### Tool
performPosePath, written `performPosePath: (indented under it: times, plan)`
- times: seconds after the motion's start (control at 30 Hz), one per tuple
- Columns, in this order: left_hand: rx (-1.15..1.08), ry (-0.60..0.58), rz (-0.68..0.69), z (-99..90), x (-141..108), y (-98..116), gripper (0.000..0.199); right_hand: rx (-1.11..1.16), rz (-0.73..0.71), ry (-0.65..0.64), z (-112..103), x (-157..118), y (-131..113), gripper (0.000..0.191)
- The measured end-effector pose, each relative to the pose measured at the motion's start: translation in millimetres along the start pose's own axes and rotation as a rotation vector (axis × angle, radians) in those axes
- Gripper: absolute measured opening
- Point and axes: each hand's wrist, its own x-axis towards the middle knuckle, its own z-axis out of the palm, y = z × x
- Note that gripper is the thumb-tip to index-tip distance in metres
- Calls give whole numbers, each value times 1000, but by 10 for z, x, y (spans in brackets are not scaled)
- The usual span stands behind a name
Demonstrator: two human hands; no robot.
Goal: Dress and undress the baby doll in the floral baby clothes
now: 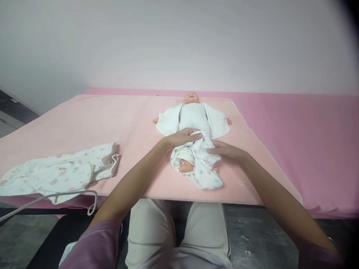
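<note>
A baby doll (192, 98) lies on its back, head toward the wall, in a white top (193, 115) whose wide sleeves spread to both sides. Printed white baby pants (206, 164) are bunched around its legs, with one foot (186, 166) showing at the left opening. My left hand (183, 137) is closed on the waist edge of the pants, at the doll's belly. On the other side, my right hand (226, 150) grips the cloth of the pants near the hip. Its fingertips are partly hidden by the fabric.
A peach pad (134, 112) covers much of the pink table (305, 142). Folded printed baby clothing (61, 168) lies at the left front edge. A pale cable (64, 193) loops past that edge, beside my left forearm. Behind the table stands a wall (179, 45).
</note>
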Motion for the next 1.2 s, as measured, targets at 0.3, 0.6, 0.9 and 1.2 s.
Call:
performPosePath:
  times: [0.3, 0.6, 0.9, 1.2]
  plan:
    - [296, -276, -122, -110, -74, 128, 47, 117, -168, 302, 58, 9, -47, 44]
    - [8, -137, 77, -73, -61, -12, 37, -61, -71, -45, -55, -29, -13, 64]
    - [-126, -63, 40, -51, -51, -27, 46, 14, -102, 19, 40, 2, 54, 76]
    - [9, -2, -57, -30, -49, -56, 57, -78, -44, -21, -58, 39, 120, 71]
